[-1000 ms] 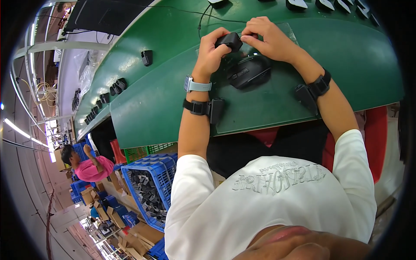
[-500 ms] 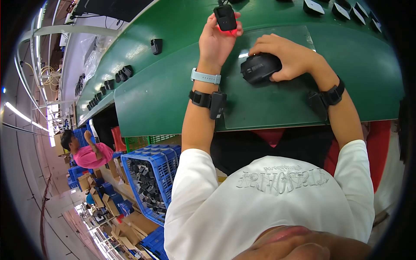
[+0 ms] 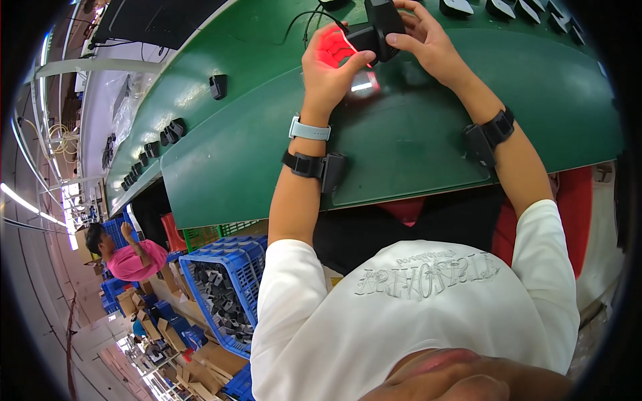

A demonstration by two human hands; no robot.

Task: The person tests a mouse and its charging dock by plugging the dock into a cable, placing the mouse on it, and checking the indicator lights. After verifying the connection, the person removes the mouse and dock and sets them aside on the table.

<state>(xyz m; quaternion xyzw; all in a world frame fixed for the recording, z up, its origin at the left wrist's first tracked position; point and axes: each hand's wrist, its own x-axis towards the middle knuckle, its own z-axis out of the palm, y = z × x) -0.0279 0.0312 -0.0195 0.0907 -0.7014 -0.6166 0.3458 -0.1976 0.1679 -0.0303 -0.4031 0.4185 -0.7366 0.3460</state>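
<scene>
In my left hand (image 3: pixel 331 70) is a small black boxy device (image 3: pixel 362 44) with a cable, pinched between thumb and fingers. Red light from it glows across my left palm and fingers. My right hand (image 3: pixel 431 47) grips a black computer mouse (image 3: pixel 384 27), raised off the table and tilted against the device. Where the two meet, I cannot tell whether they touch. Both hands are over the far part of the green table (image 3: pixel 247 160). A black strapped module sits on each forearm, and a light-blue watch band circles my left wrist.
Several black devices with pale faces (image 3: pixel 500 9) lie at the far right. More small black units (image 3: pixel 218 87) line the left side of the table. A blue crate (image 3: pixel 246 274) full of black parts stands at lower left. A person in pink (image 3: pixel 137 259) is beyond it.
My right hand has lifted the mouse off the table and brought it up to the device in my left hand. The device has turned, and its red light now falls on my left palm.
</scene>
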